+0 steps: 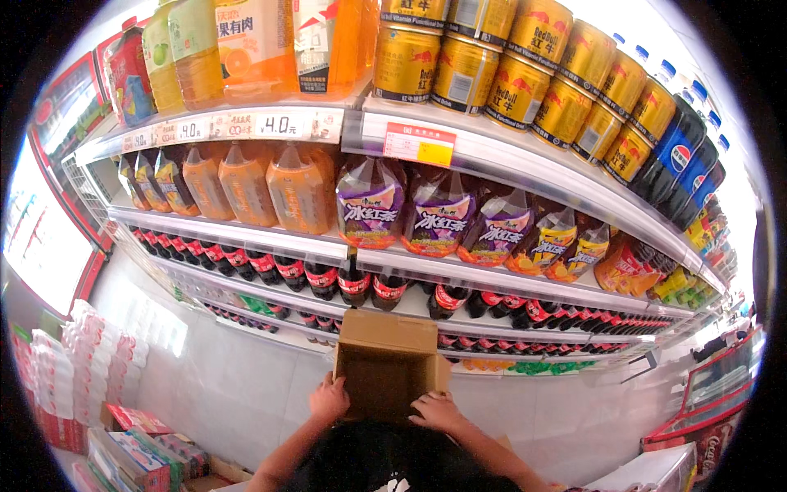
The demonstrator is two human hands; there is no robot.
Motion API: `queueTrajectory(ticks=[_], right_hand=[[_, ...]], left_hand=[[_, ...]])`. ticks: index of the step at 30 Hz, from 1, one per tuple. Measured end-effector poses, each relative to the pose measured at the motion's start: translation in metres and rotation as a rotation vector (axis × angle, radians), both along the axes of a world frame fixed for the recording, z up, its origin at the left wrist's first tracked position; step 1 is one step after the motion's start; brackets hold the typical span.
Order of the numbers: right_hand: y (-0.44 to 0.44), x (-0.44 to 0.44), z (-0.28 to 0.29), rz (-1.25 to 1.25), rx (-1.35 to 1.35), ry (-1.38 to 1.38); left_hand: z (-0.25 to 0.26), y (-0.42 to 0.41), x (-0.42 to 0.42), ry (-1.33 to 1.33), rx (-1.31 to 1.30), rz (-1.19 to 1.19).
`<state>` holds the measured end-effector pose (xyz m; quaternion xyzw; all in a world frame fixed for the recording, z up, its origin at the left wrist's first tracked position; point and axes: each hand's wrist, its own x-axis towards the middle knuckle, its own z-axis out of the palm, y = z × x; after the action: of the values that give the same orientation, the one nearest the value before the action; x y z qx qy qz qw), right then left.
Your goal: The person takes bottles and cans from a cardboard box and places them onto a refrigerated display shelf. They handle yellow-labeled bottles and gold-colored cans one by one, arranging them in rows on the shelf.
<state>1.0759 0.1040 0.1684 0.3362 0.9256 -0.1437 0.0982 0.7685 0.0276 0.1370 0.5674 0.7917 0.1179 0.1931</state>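
Note:
An open cardboard box (386, 375) is held close against my dark shirt, its far flap (388, 331) raised toward the shelves. Its dim inside shows bare brown walls and no goods that I can make out. My left hand (330, 398) grips the box's left edge. On the right edge, my right hand (438, 411) has its fingers curled over the rim. Just beyond the box stands a shelf row of cola bottles (355, 284) with red labels. Above them are iced tea bottles (371, 209) with purple labels.
Stacked Red Bull cans (462, 74) and juice bottles (255, 49) fill the top shelf. Shrink-wrapped bottle packs (86, 363) and cartons (132, 458) stand on the floor at left. A red-framed cooler (707, 393) is at right. Pale floor tiles (246, 363) lie below the shelving.

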Motion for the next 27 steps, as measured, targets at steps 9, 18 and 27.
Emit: queueTrajectory(ticks=[9,18,27], right_hand=[[0.083,-0.044,0.291,0.057,0.168,0.519],[0.171,-0.124,0.565,0.265,1.257,0.684],[0.273,-0.187,0.643,0.084,1.072,0.5]], left_hand=[[0.001,0.001,0.003,-0.024,0.032,0.006],[-0.004,-0.003,-0.001,0.016,0.089,-0.018],[-0.009,-0.001,0.001,-0.018,0.059,0.027]])
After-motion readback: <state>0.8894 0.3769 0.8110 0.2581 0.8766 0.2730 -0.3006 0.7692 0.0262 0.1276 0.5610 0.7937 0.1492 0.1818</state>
